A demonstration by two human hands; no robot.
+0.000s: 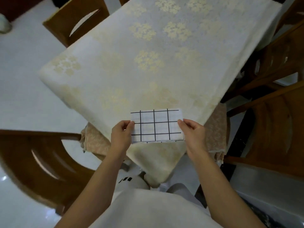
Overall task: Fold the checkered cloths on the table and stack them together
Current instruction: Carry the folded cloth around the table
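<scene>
Filling most of the view, the table wears a cream flowered cover, wooden chairs around it. At its near corner lies a folded checkered cloth; the left hand and right hand pinch its two short edges.

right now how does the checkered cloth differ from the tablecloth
The checkered cloth is white with a black grid; the tablecloth is cream with pale flower clusters. The checkered cloth is folded into a small rectangle; the tablecloth lies spread out. The left hand and right hand pinch the checkered cloth at its ends; nobody holds the tablecloth. Both are light-coloured fabric.
</scene>
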